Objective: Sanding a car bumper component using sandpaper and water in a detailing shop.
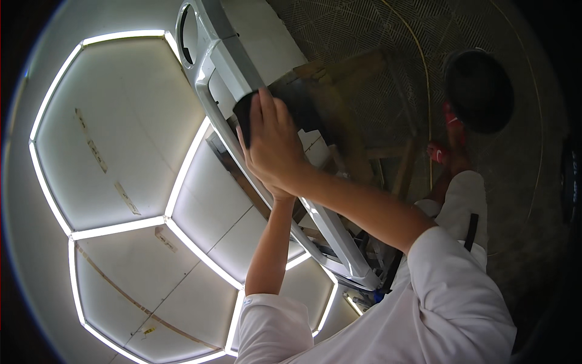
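Note:
A pale grey car bumper [227, 67] with a ring-shaped opening at its far end runs diagonally through the middle of the view. My right hand [276, 136] is closed over a black pad [244, 112] and presses it against the bumper's edge. Its fingers lie bent across the pad's top. My left hand [270, 182] comes up from below and meets the right one at the bumper. Most of it is covered by the right hand, so its grip is hidden.
Glowing hexagonal light strips [121, 232] span the pale panels at left. A wooden stand [403, 167] shows beneath the bumper. To the right are a round black stool [479, 91], a yellow hose [424, 67] on the patterned floor, and my feet in red footwear [439, 151].

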Demonstrator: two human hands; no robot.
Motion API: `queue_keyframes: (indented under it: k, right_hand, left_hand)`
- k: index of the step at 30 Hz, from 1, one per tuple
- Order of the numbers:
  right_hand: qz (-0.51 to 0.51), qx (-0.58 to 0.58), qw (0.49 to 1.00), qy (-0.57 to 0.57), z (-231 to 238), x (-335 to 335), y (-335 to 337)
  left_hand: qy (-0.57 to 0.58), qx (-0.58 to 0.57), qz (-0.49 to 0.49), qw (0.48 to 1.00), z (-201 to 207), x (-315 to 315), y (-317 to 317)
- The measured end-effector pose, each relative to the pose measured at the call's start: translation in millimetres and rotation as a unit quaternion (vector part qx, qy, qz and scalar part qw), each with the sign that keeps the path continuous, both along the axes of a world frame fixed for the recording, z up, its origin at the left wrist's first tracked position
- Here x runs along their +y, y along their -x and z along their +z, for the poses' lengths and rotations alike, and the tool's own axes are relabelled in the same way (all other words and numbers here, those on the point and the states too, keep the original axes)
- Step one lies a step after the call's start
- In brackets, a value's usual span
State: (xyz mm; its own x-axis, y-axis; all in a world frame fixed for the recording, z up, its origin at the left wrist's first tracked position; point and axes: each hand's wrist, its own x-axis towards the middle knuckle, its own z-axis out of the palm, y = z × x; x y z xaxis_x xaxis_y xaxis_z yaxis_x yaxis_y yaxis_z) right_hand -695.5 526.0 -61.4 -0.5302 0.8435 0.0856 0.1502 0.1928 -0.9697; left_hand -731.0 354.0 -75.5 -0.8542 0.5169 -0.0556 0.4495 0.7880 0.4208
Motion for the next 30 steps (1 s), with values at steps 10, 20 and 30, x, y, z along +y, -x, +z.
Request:
queue_keyframes:
  k: [10,20,30]
  right_hand:
    - [-0.041,0.032,0.999,-0.013,-13.5,22.1,35.1]
    - [-0.03,0.039,0.999,0.016,-12.1,40.5,62.7]
    - [0.003,0.046,0.998,0.051,-17.3,50.3,63.5]
  left_hand:
    - [-0.227,-0.19,0.094,0.951,14.2,47.2,-14.5]
    - [-0.189,-0.222,0.06,0.955,24.7,58.5,-10.0]
    - [-0.219,-0.221,0.092,0.946,18.3,67.9,-16.9]
